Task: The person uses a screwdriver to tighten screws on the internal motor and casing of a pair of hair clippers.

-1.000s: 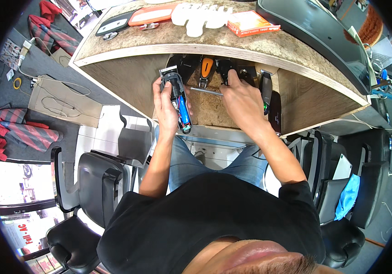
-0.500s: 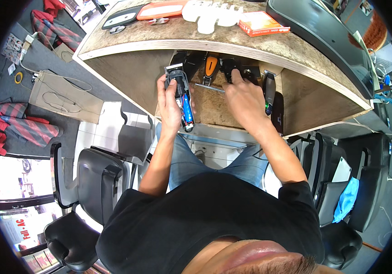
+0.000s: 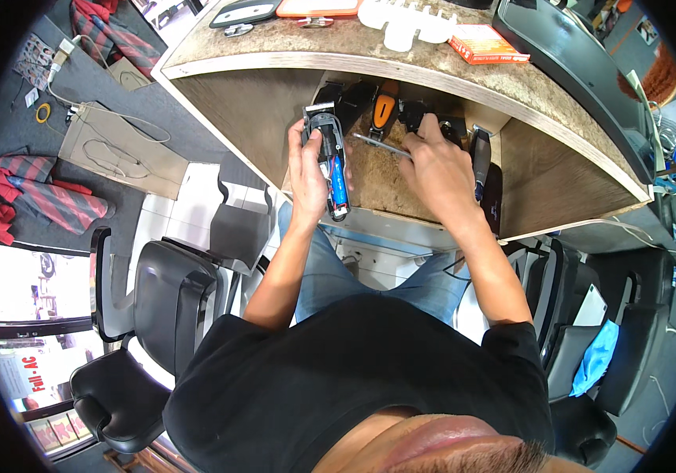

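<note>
My left hand point(image 3: 306, 169) is closed round an opened hair clipper point(image 3: 326, 138) with its casing off, showing a blue cylindrical cell point(image 3: 339, 177) and wiring, blade end uppermost. My right hand point(image 3: 440, 173) grips a thin metal screwdriver point(image 3: 377, 143), its shaft pointing toward the clipper, tip just short of it. That hand's index finger stretches over a black item point(image 3: 410, 114) at the back of the cabinet compartment point(image 3: 559, 185); whether it touches is unclear. Beside it stand an orange-and-black clipper point(image 3: 384, 106) and a slim dark trimmer point(image 3: 480, 158).
The curved countertop point(image 3: 259, 43) carries white comb-like plastic pieces point(image 3: 401, 24), an orange box point(image 3: 486, 45), flat trays point(image 3: 235, 16) and a large black panel point(image 3: 566, 79). Black chairs point(image 3: 165, 307) flank me. Red-and-grey cloths point(image 3: 46, 189) and cables lie at the left.
The whole view has shifted, with the cabinet and both hands now higher and further right in the picture. Grips and hand positions within the compartment look much the same.
</note>
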Action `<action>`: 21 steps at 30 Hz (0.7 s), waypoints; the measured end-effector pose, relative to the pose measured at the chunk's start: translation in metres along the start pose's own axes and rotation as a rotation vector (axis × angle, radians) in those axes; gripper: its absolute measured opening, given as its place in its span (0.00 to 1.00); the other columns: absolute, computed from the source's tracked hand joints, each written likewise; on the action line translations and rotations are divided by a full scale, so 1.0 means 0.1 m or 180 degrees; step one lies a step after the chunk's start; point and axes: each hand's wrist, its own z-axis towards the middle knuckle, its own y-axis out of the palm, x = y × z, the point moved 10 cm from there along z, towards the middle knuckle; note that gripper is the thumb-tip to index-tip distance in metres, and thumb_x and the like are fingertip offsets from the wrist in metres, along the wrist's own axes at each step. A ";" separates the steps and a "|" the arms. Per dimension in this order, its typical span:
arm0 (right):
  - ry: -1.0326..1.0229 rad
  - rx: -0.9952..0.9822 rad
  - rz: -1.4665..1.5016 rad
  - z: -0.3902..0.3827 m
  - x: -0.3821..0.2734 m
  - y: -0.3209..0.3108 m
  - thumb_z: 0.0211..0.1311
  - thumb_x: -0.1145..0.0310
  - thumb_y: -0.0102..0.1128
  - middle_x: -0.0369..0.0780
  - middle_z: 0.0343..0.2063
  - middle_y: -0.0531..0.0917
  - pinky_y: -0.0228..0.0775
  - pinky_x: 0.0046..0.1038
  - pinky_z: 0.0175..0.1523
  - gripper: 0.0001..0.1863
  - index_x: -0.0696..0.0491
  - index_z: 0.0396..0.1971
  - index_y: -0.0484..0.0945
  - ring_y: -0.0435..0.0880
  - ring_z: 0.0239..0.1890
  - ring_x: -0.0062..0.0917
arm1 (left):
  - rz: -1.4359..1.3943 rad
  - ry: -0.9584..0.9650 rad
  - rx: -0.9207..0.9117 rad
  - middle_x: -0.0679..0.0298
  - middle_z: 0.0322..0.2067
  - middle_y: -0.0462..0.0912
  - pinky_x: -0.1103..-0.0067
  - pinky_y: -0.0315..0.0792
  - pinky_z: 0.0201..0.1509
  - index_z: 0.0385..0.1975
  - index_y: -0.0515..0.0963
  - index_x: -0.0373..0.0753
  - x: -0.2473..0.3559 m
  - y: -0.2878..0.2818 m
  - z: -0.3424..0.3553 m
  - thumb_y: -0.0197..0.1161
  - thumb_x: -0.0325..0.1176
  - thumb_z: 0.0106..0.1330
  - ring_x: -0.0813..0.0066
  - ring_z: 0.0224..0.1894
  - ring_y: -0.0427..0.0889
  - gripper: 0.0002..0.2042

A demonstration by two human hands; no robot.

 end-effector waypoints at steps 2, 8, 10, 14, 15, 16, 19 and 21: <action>0.0057 0.0067 0.0223 -0.04 0.02 -0.09 0.63 0.68 0.67 0.45 0.40 0.79 0.82 0.46 0.43 0.09 0.56 0.40 0.87 0.88 0.38 0.45 | 0.0044 -0.0012 0.0023 0.52 0.32 0.83 0.76 0.78 0.17 0.61 0.63 0.39 0.00 -0.01 -0.01 0.43 0.44 0.84 0.71 0.19 0.80 0.18; 0.0097 0.0594 0.1350 -0.06 0.15 -0.30 0.64 0.67 0.69 0.45 0.34 0.78 0.75 0.43 0.41 0.09 0.56 0.39 0.86 0.83 0.35 0.44 | -0.0061 -0.0048 -0.0205 0.49 0.35 0.83 0.75 0.79 0.18 0.66 0.60 0.40 -0.04 0.05 0.00 0.40 0.47 0.82 0.69 0.19 0.80 0.22; 0.0132 0.0581 0.1800 -0.05 0.15 -0.31 0.65 0.67 0.71 0.41 0.29 0.77 0.71 0.35 0.37 0.08 0.56 0.38 0.88 0.79 0.29 0.33 | 0.0046 -0.0165 -0.0365 0.49 0.35 0.83 0.74 0.80 0.19 0.70 0.57 0.44 -0.11 0.07 0.00 0.38 0.46 0.81 0.68 0.21 0.82 0.23; 0.0081 0.0676 0.2361 -0.08 0.03 -0.23 0.65 0.69 0.74 0.37 0.26 0.75 0.67 0.28 0.35 0.08 0.56 0.39 0.89 0.74 0.27 0.22 | 0.0130 -0.0307 -0.0472 0.50 0.35 0.84 0.74 0.79 0.18 0.72 0.56 0.47 -0.13 0.17 0.01 0.37 0.44 0.80 0.69 0.20 0.82 0.23; 0.0078 0.0735 0.2538 -0.09 0.01 -0.20 0.65 0.69 0.74 0.36 0.27 0.76 0.66 0.27 0.34 0.07 0.56 0.39 0.89 0.73 0.27 0.20 | 0.0062 -0.0353 -0.0529 0.50 0.35 0.84 0.74 0.80 0.19 0.71 0.56 0.46 -0.12 0.21 0.00 0.38 0.43 0.79 0.68 0.20 0.82 0.23; 0.0076 0.0795 0.2714 -0.10 -0.01 -0.17 0.64 0.70 0.74 0.34 0.27 0.76 0.66 0.26 0.34 0.07 0.55 0.39 0.90 0.73 0.27 0.18 | -0.0007 -0.0399 -0.0586 0.50 0.34 0.84 0.73 0.80 0.19 0.70 0.55 0.45 -0.13 0.25 -0.01 0.40 0.43 0.77 0.68 0.20 0.82 0.24; 0.0012 0.0785 0.2577 -0.13 -0.10 -0.12 0.63 0.72 0.75 0.36 0.26 0.76 0.67 0.27 0.34 0.07 0.56 0.39 0.90 0.75 0.27 0.21 | 0.0116 -0.0406 -0.0547 0.53 0.32 0.83 0.74 0.80 0.19 0.70 0.56 0.45 -0.15 0.23 -0.04 0.40 0.42 0.77 0.68 0.19 0.82 0.23; 0.0038 0.0708 0.2383 -0.15 -0.16 -0.10 0.62 0.72 0.74 0.38 0.26 0.76 0.70 0.30 0.35 0.07 0.57 0.39 0.90 0.78 0.27 0.26 | 0.0318 -0.0361 -0.0458 0.56 0.29 0.81 0.74 0.79 0.18 0.69 0.58 0.45 -0.12 0.21 -0.05 0.40 0.40 0.76 0.70 0.18 0.81 0.23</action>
